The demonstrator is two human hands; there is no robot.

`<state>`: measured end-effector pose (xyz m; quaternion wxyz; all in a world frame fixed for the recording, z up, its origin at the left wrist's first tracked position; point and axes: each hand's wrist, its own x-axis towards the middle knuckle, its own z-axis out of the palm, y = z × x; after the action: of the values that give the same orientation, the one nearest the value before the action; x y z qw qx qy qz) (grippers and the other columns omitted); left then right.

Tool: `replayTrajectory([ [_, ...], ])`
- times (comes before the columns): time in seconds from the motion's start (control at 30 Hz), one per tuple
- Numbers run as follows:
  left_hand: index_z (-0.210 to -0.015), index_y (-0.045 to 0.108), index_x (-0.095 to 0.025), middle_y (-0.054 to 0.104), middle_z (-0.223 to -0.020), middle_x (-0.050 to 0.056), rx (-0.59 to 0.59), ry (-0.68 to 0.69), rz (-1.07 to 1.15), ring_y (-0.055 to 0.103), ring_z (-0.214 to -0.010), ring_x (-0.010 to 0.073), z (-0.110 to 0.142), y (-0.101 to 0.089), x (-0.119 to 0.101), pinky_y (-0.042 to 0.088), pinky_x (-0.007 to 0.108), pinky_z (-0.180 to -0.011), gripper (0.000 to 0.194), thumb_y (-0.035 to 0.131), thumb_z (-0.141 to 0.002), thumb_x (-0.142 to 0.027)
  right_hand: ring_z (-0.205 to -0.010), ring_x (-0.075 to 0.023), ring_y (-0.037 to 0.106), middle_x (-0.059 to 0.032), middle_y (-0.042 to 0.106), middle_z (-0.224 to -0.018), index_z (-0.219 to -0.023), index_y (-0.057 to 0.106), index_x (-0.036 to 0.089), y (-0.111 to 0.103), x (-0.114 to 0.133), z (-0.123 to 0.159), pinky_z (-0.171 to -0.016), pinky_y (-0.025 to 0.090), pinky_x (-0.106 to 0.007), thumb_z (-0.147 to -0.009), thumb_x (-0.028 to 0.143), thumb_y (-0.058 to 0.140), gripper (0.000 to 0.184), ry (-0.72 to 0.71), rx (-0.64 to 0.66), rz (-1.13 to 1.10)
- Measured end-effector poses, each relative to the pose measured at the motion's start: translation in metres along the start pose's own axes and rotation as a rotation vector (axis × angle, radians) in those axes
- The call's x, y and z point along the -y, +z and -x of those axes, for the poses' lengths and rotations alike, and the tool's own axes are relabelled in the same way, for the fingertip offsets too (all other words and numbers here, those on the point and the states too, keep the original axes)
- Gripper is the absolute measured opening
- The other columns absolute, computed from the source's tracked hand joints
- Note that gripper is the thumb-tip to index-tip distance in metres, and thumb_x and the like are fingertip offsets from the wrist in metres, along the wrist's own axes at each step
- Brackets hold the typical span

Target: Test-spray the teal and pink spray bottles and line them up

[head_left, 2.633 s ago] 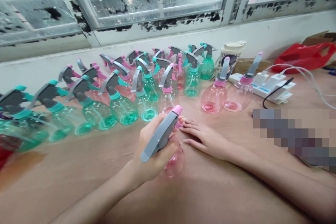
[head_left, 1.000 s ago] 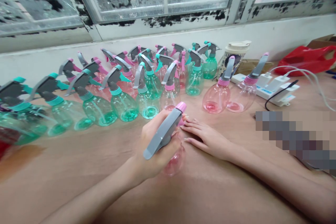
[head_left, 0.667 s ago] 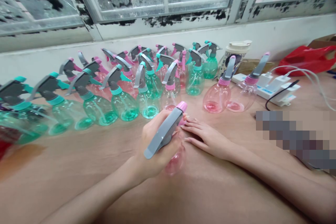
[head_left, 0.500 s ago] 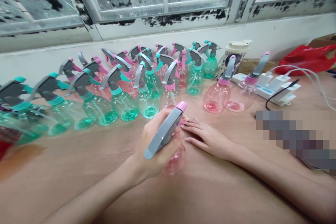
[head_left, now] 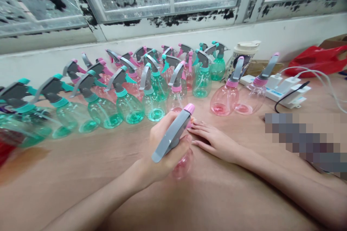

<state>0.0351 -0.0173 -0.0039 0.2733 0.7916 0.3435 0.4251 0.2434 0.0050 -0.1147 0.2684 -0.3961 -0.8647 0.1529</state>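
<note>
My left hand [head_left: 165,151] is wrapped round the neck of a pink spray bottle [head_left: 182,166] that stands on the table in front of me. Its grey sprayer head with a pink nozzle points away and to the right; the fingers hide most of the neck and trigger. Just right of it, my right hand [head_left: 217,140] lies flat on the table, palm down, fingers stretched toward the bottle. Whether the fingertips touch the bottle I cannot tell. Close behind stands another pink-collared spray bottle [head_left: 176,97].
Several green spray bottles [head_left: 130,110] and pink ones line the back and left of the table. Two pink bottles [head_left: 224,97] stand at right, near a paper cup [head_left: 242,57], a white power strip [head_left: 284,95] with cables and a red plastic bag [head_left: 317,61]. A blurred-out patch lies at far right.
Almost nothing differs. The left hand and the bottle's sprayer head appear shifted very slightly right, along with a small shift of the whole view. The right hand stays flat on the table.
</note>
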Motion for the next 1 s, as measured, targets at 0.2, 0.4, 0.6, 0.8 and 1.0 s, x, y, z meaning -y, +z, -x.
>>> replayTrajectory([
  [0.2, -0.093, 0.054, -0.023, 0.063, -0.087, 0.003, 0.013, -0.014, 0.014, 0.064, -0.078, 0.0199, 0.001, 0.0, 0.002, 0.054, 0.035, -0.076, 0.011, 0.053, -0.082, -0.023, -0.136, -0.0272, 0.043, -0.0119, 0.054, -0.141, -0.136, 0.053, 0.021, -0.001, 0.0, -0.001, -0.114, 0.033, -0.052, -0.096, 0.039, 0.05, 0.044, 0.003, 0.008, 0.01],
  [0.4, -0.092, 0.054, -0.023, 0.061, -0.084, 0.001, 0.003, -0.01, 0.033, 0.062, -0.075, 0.0192, 0.001, -0.001, 0.002, 0.053, 0.034, -0.074, 0.011, 0.055, -0.081, -0.021, -0.131, -0.0269, 0.049, -0.0126, 0.055, -0.14, -0.131, 0.056, 0.021, 0.001, 0.008, 0.004, -0.108, 0.041, -0.048, -0.097, 0.04, 0.049, 0.039, 0.064, -0.082, -0.046],
  [0.6, -0.097, 0.054, -0.023, 0.062, -0.09, 0.002, -0.005, -0.034, 0.038, 0.062, -0.079, 0.0189, 0.003, 0.001, 0.003, 0.053, 0.034, -0.077, 0.015, 0.054, -0.083, -0.022, -0.116, -0.0257, 0.061, -0.0082, 0.064, -0.127, -0.132, 0.052, 0.027, -0.002, 0.026, 0.009, -0.098, 0.05, -0.045, -0.095, 0.039, 0.052, 0.039, 0.092, -0.249, -0.195],
  [0.8, -0.107, 0.056, -0.024, 0.064, -0.103, 0.003, -0.085, -0.091, 0.009, 0.062, -0.08, 0.017, 0.006, 0.007, 0.002, 0.051, 0.032, -0.077, 0.02, 0.057, -0.087, -0.026, -0.119, -0.0284, 0.059, -0.0121, 0.061, -0.128, -0.135, 0.044, 0.025, -0.007, 0.041, 0.012, -0.099, 0.049, -0.045, -0.089, 0.048, 0.061, 0.055, -0.043, -0.323, -0.25],
  [1.0, -0.108, 0.056, -0.026, 0.055, -0.078, -0.004, -0.141, -0.192, 0.015, 0.048, -0.058, 0.0116, 0.007, 0.014, 0.005, 0.043, 0.025, -0.056, 0.031, 0.067, -0.083, -0.04, -0.125, -0.0309, 0.052, -0.0144, 0.053, -0.135, -0.14, 0.034, 0.024, -0.001, 0.067, 0.008, -0.103, 0.045, -0.047, -0.071, 0.054, 0.077, 0.087, -0.106, -0.305, -0.276],
])
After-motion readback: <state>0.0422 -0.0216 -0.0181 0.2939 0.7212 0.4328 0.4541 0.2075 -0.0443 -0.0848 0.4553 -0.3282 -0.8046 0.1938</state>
